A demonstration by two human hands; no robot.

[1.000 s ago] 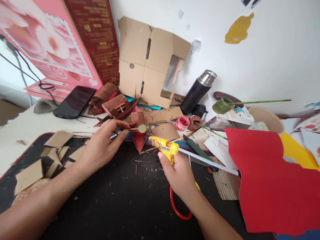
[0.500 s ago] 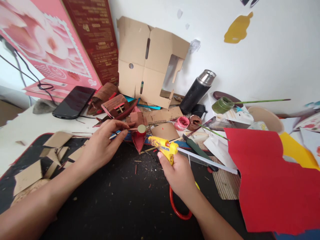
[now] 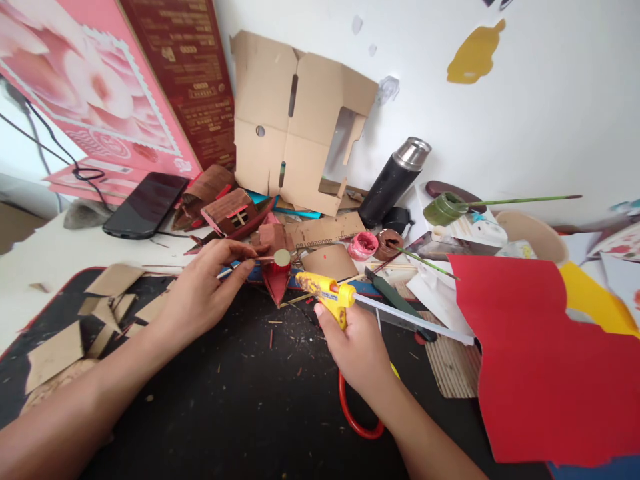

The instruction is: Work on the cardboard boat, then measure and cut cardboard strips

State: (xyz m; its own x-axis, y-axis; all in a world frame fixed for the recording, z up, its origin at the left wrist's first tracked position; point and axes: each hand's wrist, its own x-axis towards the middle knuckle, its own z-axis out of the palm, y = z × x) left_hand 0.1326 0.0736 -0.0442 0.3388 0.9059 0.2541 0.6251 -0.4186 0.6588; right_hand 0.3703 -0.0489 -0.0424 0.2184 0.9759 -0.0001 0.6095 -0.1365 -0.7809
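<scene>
In my left hand (image 3: pixel 215 280), thumb and fingertips pinch a thin stick (image 3: pixel 264 258), whose far end meets a small pale round disc (image 3: pixel 282 258). Under the disc lies the pointed bow of a red model boat (image 3: pixel 275 283). My right hand (image 3: pixel 357 343) is wrapped round the handle of a yellow hot glue gun (image 3: pixel 320 287). Its nozzle points left toward the boat, a little apart from it, and a long clear glue stick (image 3: pixel 415 317) sticks out of the back. Beyond my left hand stand brown model boats (image 3: pixel 230 213) with small cabins.
Cardboard scraps (image 3: pixel 55 357) lie at left on the black mat (image 3: pixel 225 413). Behind stand cut cardboard (image 3: pixel 265 87) and a black flask (image 3: pixel 393 187). Open paint jars, pink (image 3: pixel 363 247) and green (image 3: pixel 445 209), sit to the right, near red sheet material (image 3: pixel 550 373). A red scissor handle (image 3: pixel 357 423) is below my right wrist.
The view has shifted very slightly. Both hands, the stick and the glue gun hold practically the same places.
</scene>
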